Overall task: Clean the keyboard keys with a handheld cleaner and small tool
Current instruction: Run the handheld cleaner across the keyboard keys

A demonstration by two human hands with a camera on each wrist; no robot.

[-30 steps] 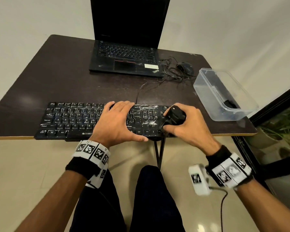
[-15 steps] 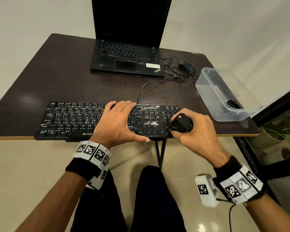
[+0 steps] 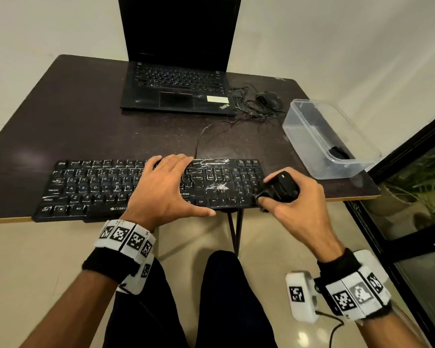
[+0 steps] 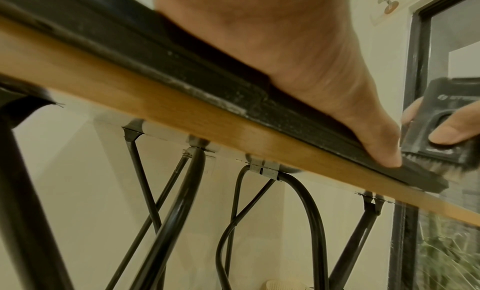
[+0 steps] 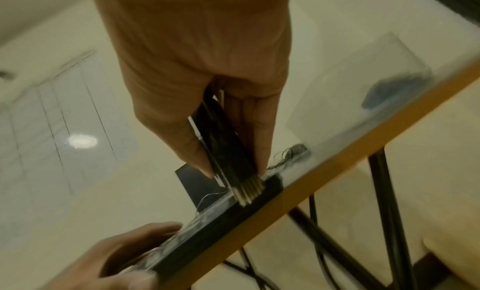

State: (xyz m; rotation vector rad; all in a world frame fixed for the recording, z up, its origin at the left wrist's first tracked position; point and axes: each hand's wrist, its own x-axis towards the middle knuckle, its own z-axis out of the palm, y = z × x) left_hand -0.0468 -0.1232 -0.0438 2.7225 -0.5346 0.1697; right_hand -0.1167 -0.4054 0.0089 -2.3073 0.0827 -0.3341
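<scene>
The black keyboard (image 3: 146, 189) lies along the near edge of the table (image 3: 86, 126), still streaked with white debris. For a clean pass, the bristles should be kept pressed down and drawn in short strokes along the key rows, with the board pinned. The brush-tipped handheld cleaner (image 3: 280, 188) is gripped by the right hand (image 3: 296, 207), fingers curled round it, bristles touching the keyboard's near right corner. The left hand (image 3: 161, 187) rests flat on the middle keys, fingers extended, holding nothing.
</scene>
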